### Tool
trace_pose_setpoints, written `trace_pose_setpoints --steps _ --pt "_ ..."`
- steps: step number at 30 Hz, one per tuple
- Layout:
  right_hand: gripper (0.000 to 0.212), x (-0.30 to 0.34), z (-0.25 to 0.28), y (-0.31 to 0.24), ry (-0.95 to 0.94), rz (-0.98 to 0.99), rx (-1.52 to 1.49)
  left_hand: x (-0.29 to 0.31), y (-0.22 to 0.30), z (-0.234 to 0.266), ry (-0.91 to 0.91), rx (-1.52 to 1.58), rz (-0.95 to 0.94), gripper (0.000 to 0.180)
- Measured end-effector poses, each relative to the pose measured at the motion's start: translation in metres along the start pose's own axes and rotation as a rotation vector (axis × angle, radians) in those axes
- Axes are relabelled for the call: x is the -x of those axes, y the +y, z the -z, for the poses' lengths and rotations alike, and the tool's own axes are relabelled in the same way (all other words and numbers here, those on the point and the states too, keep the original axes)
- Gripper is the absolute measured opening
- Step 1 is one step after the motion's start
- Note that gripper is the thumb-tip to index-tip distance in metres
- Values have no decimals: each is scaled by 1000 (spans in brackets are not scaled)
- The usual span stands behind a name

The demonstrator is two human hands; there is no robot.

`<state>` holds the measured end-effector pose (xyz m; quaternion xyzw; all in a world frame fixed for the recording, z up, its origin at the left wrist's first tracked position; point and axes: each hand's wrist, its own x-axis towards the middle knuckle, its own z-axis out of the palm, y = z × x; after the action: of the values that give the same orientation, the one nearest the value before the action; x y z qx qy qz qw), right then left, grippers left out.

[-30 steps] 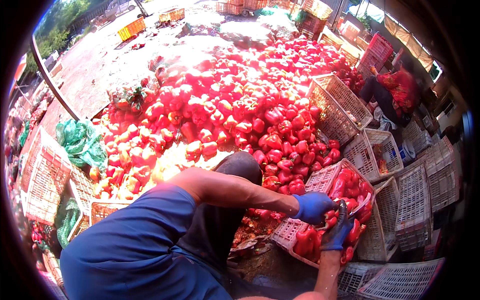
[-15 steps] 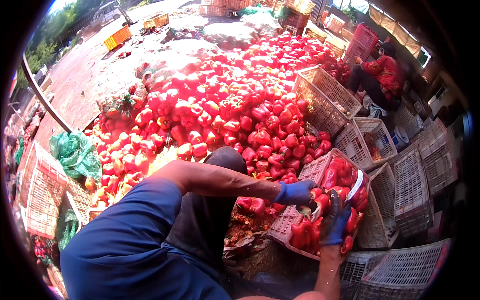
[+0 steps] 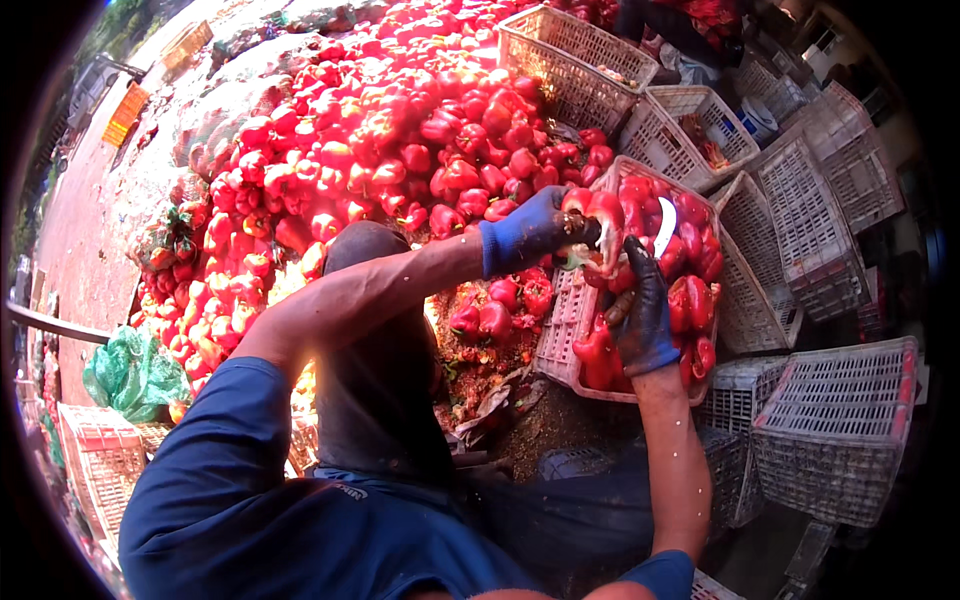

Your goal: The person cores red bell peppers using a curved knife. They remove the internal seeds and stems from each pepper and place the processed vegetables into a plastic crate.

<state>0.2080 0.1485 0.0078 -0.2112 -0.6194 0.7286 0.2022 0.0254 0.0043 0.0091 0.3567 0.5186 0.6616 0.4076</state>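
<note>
In a blue glove with dark, dirty fingers, my left hand (image 3: 540,230) is closed around a red bell pepper (image 3: 606,212). Pale flesh shows on the pepper's near side, where it seems cut open. My right hand (image 3: 645,315), gloved the same way, is close by, its fingertips against the pepper's right side. From beside its fingers rises the curved, shiny blade of a knife (image 3: 664,228); the handle is mostly hidden in the hand. Both hands are above a pale pink plastic crate (image 3: 565,330) holding several red peppers (image 3: 690,302), some showing openings.
A large heap of red peppers (image 3: 390,130) spreads beyond my knee. Plastic crates (image 3: 830,430) stand stacked at the right, with others (image 3: 575,65) behind the filled crate. Green netting (image 3: 135,375) lies at the left. Pepper scraps (image 3: 480,375) litter the ground between my legs.
The view has tilted, so the crate and both hands sit higher in the picture. The pepper in my left hand has turned, and my right fingers have shifted along its side.
</note>
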Motion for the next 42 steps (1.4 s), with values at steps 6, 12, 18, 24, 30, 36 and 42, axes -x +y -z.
trace_pose_setpoints --steps 6,12,18,24,30,36,42 --pt "24 -6 -4 -28 144 -202 -225 23 24 -13 -200 -81 -180 54" --pt "26 -4 9 -17 22 62 172 21 10 -26 -309 -482 -110 71" --pt "26 -9 20 -37 -153 772 855 14 6 -8 -714 -659 -95 34" --pt "23 -28 30 -21 35 350 253 8 1 -5 -288 -362 42 37" --pt "33 -15 36 -35 41 89 254 8 16 6 79 -277 126 36" --pt "56 -5 -11 -32 -342 199 314 2 -9 -14 -173 -243 9 71" --pt "38 -3 3 -24 -124 367 590 3 -10 -14 -156 -405 135 59"
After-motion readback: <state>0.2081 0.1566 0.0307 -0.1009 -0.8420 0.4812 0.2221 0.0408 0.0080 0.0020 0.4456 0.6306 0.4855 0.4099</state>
